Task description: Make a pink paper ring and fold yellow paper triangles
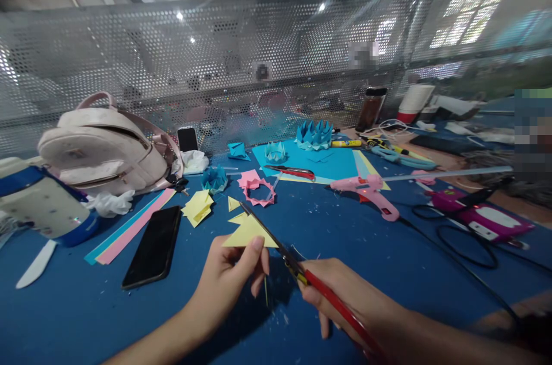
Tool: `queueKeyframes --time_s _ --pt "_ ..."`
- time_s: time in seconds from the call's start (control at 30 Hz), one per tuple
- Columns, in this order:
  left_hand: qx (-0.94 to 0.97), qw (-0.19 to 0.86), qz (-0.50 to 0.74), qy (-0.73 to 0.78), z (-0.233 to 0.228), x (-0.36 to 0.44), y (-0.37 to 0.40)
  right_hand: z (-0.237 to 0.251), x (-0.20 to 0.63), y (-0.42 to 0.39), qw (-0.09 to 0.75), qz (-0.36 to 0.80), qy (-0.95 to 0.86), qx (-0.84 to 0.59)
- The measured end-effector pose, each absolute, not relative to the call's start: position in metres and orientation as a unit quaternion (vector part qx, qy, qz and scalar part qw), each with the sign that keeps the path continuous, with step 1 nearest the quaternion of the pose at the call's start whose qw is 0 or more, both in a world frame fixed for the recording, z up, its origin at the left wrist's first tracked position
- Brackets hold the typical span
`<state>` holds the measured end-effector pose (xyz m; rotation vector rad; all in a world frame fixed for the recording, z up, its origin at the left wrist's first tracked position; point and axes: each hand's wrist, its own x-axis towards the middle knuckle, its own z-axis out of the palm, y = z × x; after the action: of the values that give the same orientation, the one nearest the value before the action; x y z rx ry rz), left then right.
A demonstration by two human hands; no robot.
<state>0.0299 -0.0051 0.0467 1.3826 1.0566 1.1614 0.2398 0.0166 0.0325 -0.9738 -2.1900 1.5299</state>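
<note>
My left hand [233, 276] pinches a pale yellow paper triangle [241, 235] between thumb and fingers, above the blue table. Red-handled scissors [330, 291] are gripped in my right hand [357, 302], their dark blades slanting up and left along the triangle's right edge. Whether the blades are apart there I cannot tell. Just beyond the triangle lies a small yellow paper piece [233, 204]. A stack of folded yellow paper [198, 207] rests to its left. A ring of folded pink paper [272, 197] sits behind the blade tips.
On the left are a black phone [153, 247], paper strips [135, 226], a pink backpack [103, 149] and a large cup [47, 210]. A pink glue gun [366, 188] and its cord lie right. Blue paper crowns [314, 136] and a red cutter knife [293, 172] stand behind.
</note>
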Motion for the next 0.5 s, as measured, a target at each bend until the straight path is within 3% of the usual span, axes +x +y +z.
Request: queueKeyframes --time_s 0.2,0.33,0.5 --pt "0.581 0.503 0.465 0.44 0.042 0.027 -0.001 0.033 0.243 0.02 0.166 0.528 -0.743 -0.376" --pt "0.608 0.518 0.406 0.444 0.043 0.026 0.002 0.038 0.245 0.026 0.228 0.547 -0.707 -0.386" --pt "0.645 0.539 0.327 0.431 0.04 0.027 0.0 0.044 0.236 0.048 0.319 0.62 -0.652 -0.298"
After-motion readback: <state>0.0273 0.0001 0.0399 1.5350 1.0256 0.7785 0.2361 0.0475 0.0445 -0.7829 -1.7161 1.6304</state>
